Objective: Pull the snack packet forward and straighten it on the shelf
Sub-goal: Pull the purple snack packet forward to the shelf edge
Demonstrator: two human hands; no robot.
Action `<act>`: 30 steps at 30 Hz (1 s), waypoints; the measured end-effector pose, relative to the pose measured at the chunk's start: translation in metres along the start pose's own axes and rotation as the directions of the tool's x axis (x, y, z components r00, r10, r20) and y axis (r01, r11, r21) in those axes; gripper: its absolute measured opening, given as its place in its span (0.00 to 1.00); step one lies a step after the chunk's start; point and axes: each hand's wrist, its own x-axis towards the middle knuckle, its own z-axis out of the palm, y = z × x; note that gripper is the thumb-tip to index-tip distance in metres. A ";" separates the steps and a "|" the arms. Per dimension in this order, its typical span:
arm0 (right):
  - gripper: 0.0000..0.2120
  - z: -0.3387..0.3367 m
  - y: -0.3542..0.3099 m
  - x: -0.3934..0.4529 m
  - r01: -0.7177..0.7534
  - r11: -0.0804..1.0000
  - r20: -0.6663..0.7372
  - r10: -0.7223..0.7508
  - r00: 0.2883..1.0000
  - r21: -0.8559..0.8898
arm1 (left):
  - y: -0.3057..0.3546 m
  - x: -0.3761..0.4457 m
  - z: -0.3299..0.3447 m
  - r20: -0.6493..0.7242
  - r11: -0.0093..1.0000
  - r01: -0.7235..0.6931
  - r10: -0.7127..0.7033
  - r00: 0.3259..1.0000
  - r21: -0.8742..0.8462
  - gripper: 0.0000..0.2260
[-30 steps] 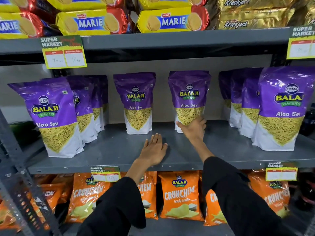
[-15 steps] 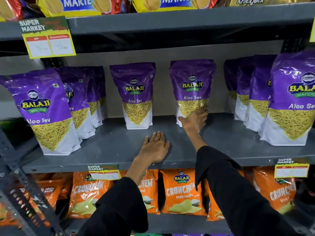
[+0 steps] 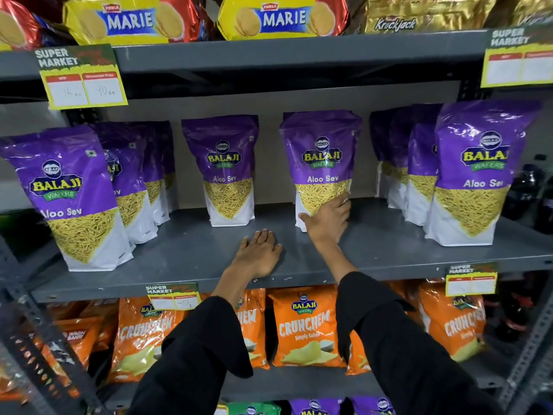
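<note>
A purple and white Aloo Sev snack packet [image 3: 321, 157] stands upright near the back of the grey shelf [image 3: 191, 253], right of centre. My right hand [image 3: 327, 220] grips its white bottom edge, fingers wrapped around the lower right corner. My left hand [image 3: 259, 253] lies flat, palm down, on the shelf near the front edge, holding nothing. Another single packet [image 3: 223, 166] of the same kind stands to the left, also set back.
Rows of the same purple packets stand at the left [image 3: 65, 193] and right [image 3: 475, 175], reaching the shelf front. Biscuit packs [image 3: 278, 18] fill the shelf above, orange chip bags [image 3: 305, 324] the one below. Price tags [image 3: 82, 76] hang from shelf edges.
My right hand went from touching the packet's base to closing around its lower corner. The packet leans slightly and sits a little nearer. My left hand stayed flat on the shelf.
</note>
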 end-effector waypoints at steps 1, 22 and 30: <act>0.64 -0.003 0.001 -0.004 0.003 1.000 0.001 -0.003 1.000 0.006 | 0.000 0.000 0.000 0.002 1.000 0.003 -0.003 1.000 -0.002 0.28; 0.60 -0.069 0.033 -0.090 0.057 0.998 -0.082 -0.058 0.995 -0.011 | 0.006 -0.004 -0.002 -0.009 0.998 0.036 -0.036 0.999 0.043 0.27; 0.59 -0.078 0.036 -0.095 0.061 0.998 -0.079 -0.062 0.995 -0.007 | 0.005 -0.005 -0.001 -0.029 0.999 0.022 -0.020 0.999 0.039 0.25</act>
